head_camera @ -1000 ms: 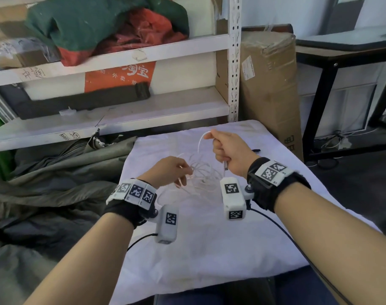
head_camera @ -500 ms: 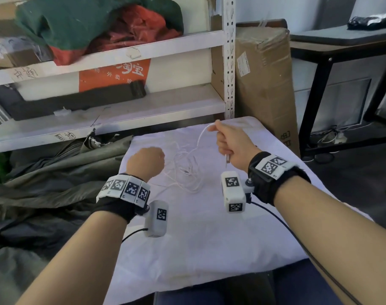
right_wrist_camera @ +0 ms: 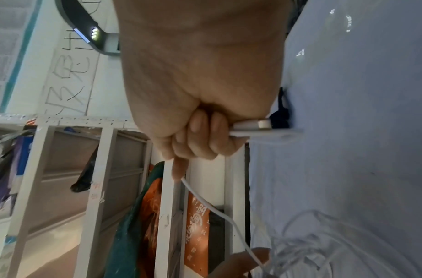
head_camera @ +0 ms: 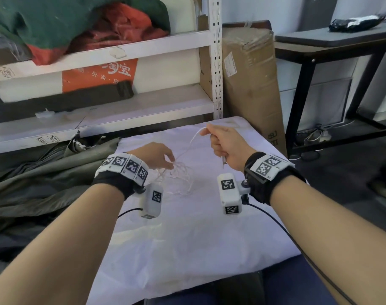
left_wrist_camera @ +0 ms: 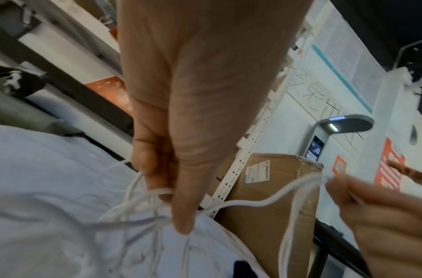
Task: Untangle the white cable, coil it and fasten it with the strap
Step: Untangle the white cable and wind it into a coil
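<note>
The white cable [head_camera: 181, 179] lies as a loose tangle on the white cloth [head_camera: 187, 249]. One strand rises from it to my right hand [head_camera: 222, 146], which grips the cable in a fist. The plug end [right_wrist_camera: 260, 127] sticks out below that fist. My left hand [head_camera: 163, 159] is at the tangle's left edge. In the left wrist view its thumb and fingers [left_wrist_camera: 157, 180] pinch several strands of the cable [left_wrist_camera: 253, 203]. A small black piece [right_wrist_camera: 280, 112], perhaps the strap, lies on the cloth beside my right hand.
A white metal shelf rack [head_camera: 216, 62] with bags stands behind the cloth. A tall cardboard box [head_camera: 249, 84] stands at the back right, with a black table [head_camera: 319, 40] beyond it. Olive fabric [head_camera: 44, 183] is heaped to the left.
My left hand pulled back left from the tangle into a fist, then returned and took hold of strands. My right hand has kept the cable end raised.
</note>
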### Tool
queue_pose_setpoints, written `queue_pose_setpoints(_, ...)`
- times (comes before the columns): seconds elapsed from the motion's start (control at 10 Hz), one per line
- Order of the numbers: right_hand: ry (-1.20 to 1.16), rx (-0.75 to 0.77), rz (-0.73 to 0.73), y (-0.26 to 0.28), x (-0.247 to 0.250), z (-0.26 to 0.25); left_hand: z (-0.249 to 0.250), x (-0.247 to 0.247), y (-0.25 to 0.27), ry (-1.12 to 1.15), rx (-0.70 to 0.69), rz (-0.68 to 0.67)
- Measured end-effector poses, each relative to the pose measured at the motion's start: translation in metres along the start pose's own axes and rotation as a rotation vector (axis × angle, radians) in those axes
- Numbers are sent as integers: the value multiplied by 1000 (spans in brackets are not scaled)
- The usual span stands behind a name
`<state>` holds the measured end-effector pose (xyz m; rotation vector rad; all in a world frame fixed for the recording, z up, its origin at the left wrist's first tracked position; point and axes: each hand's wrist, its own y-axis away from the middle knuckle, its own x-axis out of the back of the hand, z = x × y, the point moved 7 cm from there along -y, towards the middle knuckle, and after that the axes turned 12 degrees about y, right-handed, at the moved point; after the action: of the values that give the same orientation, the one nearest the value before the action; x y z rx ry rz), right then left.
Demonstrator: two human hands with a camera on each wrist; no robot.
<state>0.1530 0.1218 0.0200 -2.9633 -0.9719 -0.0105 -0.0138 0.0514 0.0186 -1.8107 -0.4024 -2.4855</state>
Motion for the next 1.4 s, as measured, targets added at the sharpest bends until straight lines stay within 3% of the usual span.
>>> queue_pose_setpoints(0.1,-112,-50,193,-2,21,15,-13,12,4,312,-31,185)
queue_pose_setpoints(0.2,-239,-129,378,0,41,32,-33,27,16,872,-64,526)
queue_pose_setpoints(0.3,-326,-209,527,4,59,51,-67,28,30,1383,59,824)
queue_pose_setpoints(0.4,-326,-249,635,9,69,61,-99,11,32,1885,167,881)
queue_pose_setpoints(0.5,-298,-250,686,12,72,60,-113,-3,41,1714,342,923)
queue_pose_setpoints(0.6,-299,-236,627,12,63,55,-117,-17,39,1388,407,774)
queue_pose_setpoints(0.7,-288,-201,512,11,49,45,-112,-15,44,881,600,609)
queue_pose_setpoints(0.8,-258,-156,390,7,36,33,-86,12,57,454,454,749)
queue_pose_setpoints(0.9,-205,-104,236,1,17,17,-51,30,48,380,121,776)
queue_pose_setpoints(1.0,-151,-71,26,-2,-9,-5,-11,27,31,492,-141,603)
queue_pose_setpoints(1.1,-136,-23,-147,0,-30,-28,20,8,16,657,-188,264)
queue_pose_setpoints(1.2,-158,16,-210,2,-33,-43,24,-8,14,671,-104,66)
queue_pose_setpoints(1.3,-162,-5,-184,1,-23,-39,11,4,16,902,-114,170)
queue_pose_setpoints(1.4,-87,-107,-255,3,-20,-24,-11,26,21,1206,-90,400)
